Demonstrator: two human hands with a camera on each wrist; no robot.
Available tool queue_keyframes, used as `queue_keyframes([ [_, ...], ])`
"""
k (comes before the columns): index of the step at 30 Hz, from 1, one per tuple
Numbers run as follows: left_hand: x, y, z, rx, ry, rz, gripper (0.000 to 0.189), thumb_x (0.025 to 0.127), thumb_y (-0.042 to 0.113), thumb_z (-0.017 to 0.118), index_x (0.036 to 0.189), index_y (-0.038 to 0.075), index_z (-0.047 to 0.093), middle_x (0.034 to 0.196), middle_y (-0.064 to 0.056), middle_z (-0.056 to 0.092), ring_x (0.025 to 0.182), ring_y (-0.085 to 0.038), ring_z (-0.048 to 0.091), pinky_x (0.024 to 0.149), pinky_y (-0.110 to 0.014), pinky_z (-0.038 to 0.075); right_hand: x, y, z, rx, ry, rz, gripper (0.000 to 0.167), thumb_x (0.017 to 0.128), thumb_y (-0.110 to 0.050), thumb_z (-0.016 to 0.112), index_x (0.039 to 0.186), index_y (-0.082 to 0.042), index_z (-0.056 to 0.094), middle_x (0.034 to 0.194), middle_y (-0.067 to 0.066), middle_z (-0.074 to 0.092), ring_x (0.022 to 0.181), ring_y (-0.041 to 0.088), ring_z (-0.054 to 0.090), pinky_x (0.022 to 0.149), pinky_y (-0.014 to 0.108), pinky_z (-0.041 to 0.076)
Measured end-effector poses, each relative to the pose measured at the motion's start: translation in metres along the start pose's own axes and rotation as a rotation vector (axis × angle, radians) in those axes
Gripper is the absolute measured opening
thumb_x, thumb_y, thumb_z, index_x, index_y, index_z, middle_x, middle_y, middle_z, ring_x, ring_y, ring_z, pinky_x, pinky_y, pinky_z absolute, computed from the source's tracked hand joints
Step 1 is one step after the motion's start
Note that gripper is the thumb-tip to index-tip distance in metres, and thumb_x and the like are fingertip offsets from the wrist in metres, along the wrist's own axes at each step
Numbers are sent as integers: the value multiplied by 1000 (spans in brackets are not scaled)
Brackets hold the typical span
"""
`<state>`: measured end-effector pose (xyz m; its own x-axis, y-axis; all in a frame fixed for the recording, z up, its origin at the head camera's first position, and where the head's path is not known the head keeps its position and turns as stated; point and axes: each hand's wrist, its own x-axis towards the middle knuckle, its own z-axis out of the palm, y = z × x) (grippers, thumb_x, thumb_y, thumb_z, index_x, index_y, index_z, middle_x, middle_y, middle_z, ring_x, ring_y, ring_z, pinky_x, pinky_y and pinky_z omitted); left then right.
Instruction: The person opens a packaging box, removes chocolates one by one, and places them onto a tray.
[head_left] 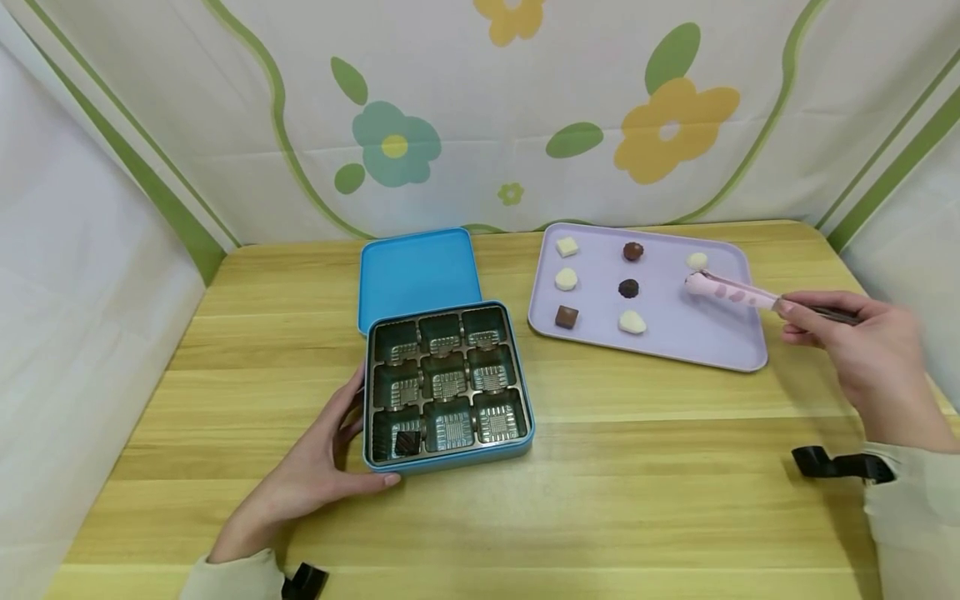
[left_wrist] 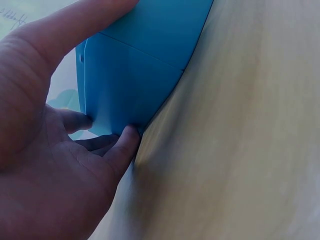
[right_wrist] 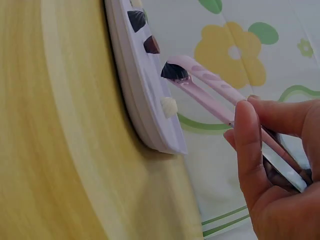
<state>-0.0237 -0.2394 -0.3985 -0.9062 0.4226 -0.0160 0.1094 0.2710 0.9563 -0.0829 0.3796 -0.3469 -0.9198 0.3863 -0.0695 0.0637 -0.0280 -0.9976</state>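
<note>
My left hand (head_left: 315, 468) grips the front left corner of a blue tin (head_left: 480, 455), thumb along its front and fingers against its left side. Inside, a dark square chocolate (head_left: 407, 442) lies in the front left compartment of the divided insert; the other compartments hold nothing. My right hand (head_left: 877, 342) pinches pink tongs (head_left: 731, 291) over the right part of a lilac tray (head_left: 697, 337). In the right wrist view a dark chocolate (right_wrist: 175, 71) sits between the tongs' tips, above the tray. A white chocolate (head_left: 697, 261) lies just behind them.
Several chocolates stand on the tray in columns, among them a brown square one (head_left: 567, 317), a dark round one (head_left: 628, 288) and a white one (head_left: 632, 322). A blue lid (head_left: 418, 279) lies behind the tin, touching or close to it. Flowered cloth (head_left: 510, 108) hangs behind the wooden table (head_left: 600, 483).
</note>
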Motion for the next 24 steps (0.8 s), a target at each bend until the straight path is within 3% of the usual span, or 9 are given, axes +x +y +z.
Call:
queue_keyframes([
  [9, -1, 1, 0, 13, 4, -22, 138, 75, 9, 99, 175, 34, 6, 180, -13, 17, 161, -48, 25, 117, -4, 32, 5, 4, -2, -43, 10, 93, 9, 89, -8, 88, 93, -16, 87, 83, -9, 79, 60, 13, 75, 59, 23, 64],
  [24, -1, 1, 0, 1, 0, -14, 138, 76, 7, 98, 175, 32, 6, 180, -12, 17, 160, -48, 26, 117, -5, 33, 7, 6, -7, -23, 60, 105, 7, 88, -14, 90, 92, -19, 86, 83, -11, 79, 62, 12, 75, 59, 24, 64],
])
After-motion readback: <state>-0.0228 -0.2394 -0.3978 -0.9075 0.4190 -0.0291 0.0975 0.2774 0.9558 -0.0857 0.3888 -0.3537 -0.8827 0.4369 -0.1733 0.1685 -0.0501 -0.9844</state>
